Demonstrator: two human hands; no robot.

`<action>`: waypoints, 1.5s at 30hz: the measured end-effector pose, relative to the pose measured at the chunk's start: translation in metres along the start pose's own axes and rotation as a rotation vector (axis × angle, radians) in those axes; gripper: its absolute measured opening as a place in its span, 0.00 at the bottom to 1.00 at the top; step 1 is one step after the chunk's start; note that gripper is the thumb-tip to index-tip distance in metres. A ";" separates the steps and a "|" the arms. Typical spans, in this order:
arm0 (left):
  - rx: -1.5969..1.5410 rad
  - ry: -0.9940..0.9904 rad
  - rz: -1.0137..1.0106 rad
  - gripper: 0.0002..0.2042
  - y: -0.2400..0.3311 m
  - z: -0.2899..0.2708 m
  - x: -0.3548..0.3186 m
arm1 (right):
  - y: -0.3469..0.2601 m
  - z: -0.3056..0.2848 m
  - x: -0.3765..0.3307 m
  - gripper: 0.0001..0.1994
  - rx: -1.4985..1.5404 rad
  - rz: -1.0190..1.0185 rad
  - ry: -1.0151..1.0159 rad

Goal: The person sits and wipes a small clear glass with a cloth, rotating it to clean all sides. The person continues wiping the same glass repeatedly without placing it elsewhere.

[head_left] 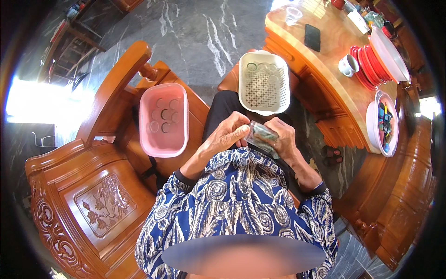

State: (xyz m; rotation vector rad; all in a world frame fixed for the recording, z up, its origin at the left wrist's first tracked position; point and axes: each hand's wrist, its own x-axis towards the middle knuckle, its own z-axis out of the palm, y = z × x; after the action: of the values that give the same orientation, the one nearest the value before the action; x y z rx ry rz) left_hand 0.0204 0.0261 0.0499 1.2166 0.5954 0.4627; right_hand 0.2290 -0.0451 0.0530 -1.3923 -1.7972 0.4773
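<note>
My right hand (284, 136) is wrapped round a clear, shiny container (258, 134) with something greenish showing through it, above my lap. My left hand (231, 132) is closed at the container's left end, its fingertips touching it; part of its grip is hidden. Just beyond my hands, a cream slotted basket (265, 96) holds several round, clear, glass-like pieces (263, 68) near its far end. To the left stands a pink tub (163, 146), with several clear rings or discs (165, 114) on its bottom.
A carved wooden chair (107, 204) is at left. The wooden table (297, 39) at right bears a phone (312, 37), a white mug (348, 65), red stacked dishes (369, 65) and a pale bowl of small packets (385, 123). Brown slippers (331, 155) lie on the floor.
</note>
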 end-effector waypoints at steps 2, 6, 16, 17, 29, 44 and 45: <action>0.009 -0.071 -0.061 0.20 0.007 0.004 -0.002 | -0.002 -0.003 0.001 0.11 -0.164 -0.158 0.032; -0.011 -0.058 -0.025 0.20 0.003 0.005 -0.002 | -0.006 -0.011 0.008 0.12 -0.415 -0.409 0.075; -0.158 -0.086 0.162 0.24 0.005 0.012 -0.002 | -0.008 -0.014 0.017 0.15 -0.150 -0.264 0.059; -0.022 -0.067 0.211 0.25 0.005 0.010 -0.002 | -0.006 -0.010 0.015 0.14 -0.098 -0.195 0.051; 0.688 0.094 0.433 0.31 0.027 0.016 -0.006 | 0.010 0.018 0.004 0.05 1.007 0.580 -0.269; 0.163 0.113 0.077 0.23 0.009 0.008 -0.003 | -0.003 0.008 0.008 0.14 0.016 0.052 -0.013; 0.120 0.106 -0.006 0.23 0.015 0.009 -0.004 | -0.002 0.007 0.007 0.14 -0.040 -0.022 -0.005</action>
State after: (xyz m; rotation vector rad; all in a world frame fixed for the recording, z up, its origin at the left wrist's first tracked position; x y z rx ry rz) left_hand 0.0227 0.0214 0.0666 1.3097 0.7251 0.4942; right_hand 0.2218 -0.0384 0.0529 -1.3983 -1.8333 0.4360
